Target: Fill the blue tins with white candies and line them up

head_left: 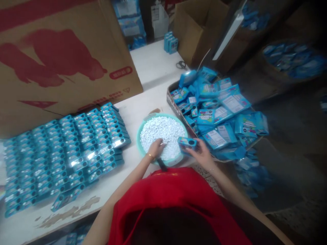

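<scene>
A turquoise basin (139, 136) full of small white pieces (163, 127), perhaps candies, stands on the table in front of me. My left hand (156, 148) reaches into the basin, its fingers curled down at the white pieces; what they hold, if anything, is hidden. At the basin's right rim, my right hand (203, 154) grips a small blue candy box (187, 144) with a dark round spot on its upper face. Beside that hand, a carton (176, 106) is heaped with loose blue boxes (206, 117).
Rows of blue boxes (76, 160) stand packed together on the white table (150, 73) at left. Behind them rises a large cardboard box (63, 61). Scissors (181, 64) and a few blue boxes (170, 43) lie farther back, near an open carton (199, 30).
</scene>
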{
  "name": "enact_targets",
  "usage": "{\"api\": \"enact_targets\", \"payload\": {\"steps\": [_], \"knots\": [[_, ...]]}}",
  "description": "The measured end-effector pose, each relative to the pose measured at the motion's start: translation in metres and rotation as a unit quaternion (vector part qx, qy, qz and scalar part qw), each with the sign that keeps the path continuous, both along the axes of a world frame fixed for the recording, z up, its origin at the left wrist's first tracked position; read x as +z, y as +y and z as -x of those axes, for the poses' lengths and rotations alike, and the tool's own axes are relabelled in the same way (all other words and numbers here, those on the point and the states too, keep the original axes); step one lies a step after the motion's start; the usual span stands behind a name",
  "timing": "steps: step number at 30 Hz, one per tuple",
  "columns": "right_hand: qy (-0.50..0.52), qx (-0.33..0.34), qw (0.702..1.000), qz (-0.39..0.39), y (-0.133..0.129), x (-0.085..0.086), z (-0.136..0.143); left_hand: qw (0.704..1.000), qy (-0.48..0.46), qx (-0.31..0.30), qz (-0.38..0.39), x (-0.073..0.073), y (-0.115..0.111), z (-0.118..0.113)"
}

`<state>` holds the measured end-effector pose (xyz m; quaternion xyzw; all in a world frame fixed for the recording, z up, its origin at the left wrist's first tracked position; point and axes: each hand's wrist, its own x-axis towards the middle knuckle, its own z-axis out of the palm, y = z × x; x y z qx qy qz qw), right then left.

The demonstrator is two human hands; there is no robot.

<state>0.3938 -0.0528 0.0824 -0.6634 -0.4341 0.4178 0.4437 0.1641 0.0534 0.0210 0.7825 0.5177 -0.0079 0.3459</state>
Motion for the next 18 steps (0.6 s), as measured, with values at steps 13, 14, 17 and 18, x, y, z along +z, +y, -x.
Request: {"api": "enact_targets", "payload": {"steps": [13,14,17,18], "knots": [[-0.243,0.118,0.953,-0.137,0.036,-0.01,0.021,0.979,-0.074,-0.18,-0.057,0.15,0.039,0.045],[-0.248,0.128,0.95,-0.141,0.038,-0.01,0.025,0.975,-0.053,-0.204,-0.066,0.158,0.04,0.04],[-0.247,0.137,0.947,-0.152,0.041,-0.01,0.032,0.964,0.055,-0.244,-0.088,0.18,0.039,0.02],[-0.244,0.139,0.947,-0.153,0.041,-0.01,0.034,0.959,0.098,-0.248,-0.094,0.188,0.036,0.012]]}}
